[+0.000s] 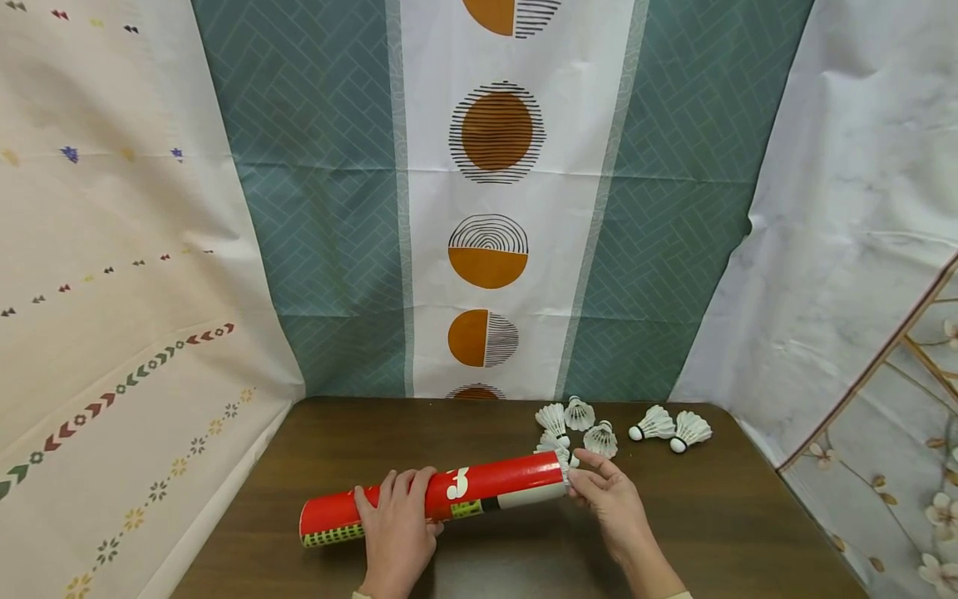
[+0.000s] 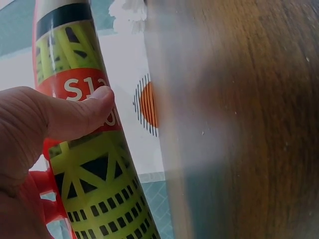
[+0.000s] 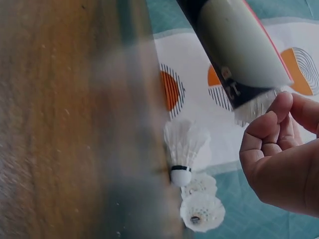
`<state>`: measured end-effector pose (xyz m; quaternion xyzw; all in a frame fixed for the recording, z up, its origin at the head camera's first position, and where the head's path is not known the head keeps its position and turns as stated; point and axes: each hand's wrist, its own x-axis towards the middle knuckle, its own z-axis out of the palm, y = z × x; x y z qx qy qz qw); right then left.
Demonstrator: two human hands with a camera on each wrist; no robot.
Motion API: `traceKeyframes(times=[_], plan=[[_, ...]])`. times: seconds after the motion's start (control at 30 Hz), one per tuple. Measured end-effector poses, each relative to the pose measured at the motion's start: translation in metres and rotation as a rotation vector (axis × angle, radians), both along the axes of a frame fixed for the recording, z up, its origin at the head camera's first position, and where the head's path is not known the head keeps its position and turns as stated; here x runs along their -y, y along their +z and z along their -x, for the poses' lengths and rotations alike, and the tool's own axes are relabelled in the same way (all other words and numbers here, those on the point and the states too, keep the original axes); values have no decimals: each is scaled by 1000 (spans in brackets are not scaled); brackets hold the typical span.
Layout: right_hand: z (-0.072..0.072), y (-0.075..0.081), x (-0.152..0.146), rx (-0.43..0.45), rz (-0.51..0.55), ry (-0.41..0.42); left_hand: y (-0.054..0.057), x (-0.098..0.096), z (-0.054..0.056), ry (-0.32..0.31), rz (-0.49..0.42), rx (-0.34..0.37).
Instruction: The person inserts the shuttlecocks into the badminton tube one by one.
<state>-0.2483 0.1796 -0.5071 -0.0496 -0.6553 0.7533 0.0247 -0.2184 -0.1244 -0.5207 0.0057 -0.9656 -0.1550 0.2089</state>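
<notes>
A red shuttlecock tube [image 1: 516, 478] with yellow-green, black and white bands lies slantwise above the table, its right end higher. My left hand [image 1: 400, 528] grips it around its left half; in the left wrist view the thumb [image 2: 82, 112] presses across the printed lettering. At the tube's right end, my right hand [image 1: 615, 509] pinches a shuttlecock, its thumb and fingertips right at the rim. White feathers of the shuttlecock [image 3: 255, 108] show at the tube mouth in the right wrist view; the rest of it is hidden by tube and fingers.
Several white shuttlecocks [image 1: 551, 420] lie in a cluster behind the tube's right end. Two more shuttlecocks [image 1: 689, 430] lie side by side farther right near the back edge. The brown wooden table [image 1: 718, 524] meets patterned cloth [image 1: 337, 249] at the back and sides.
</notes>
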Motion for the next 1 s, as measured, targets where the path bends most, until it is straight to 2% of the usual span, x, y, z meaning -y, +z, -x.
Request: traceKeyframes(times=[0.17,0.5,0.7,0.77,0.93,1.0], plan=[[-3,-2,7,-14,-43,35,0,1,-1,1,-5,3],[-8,-4,18,-154,-235,47,-1,1,-2,-8,-8,8],[-9,-3,18,-168,-278,79,-1,2,-2,-14,-2,-4],[-9,-3,17,-180,-282,125,-1,2,-3,-17,-1,-6],[-9,-4,12,-246,-276,308,0,2,-4,-24,-5,-9],[-9,-5,10,-255,-271,352,0,2,-4,-25,-6,-9]])
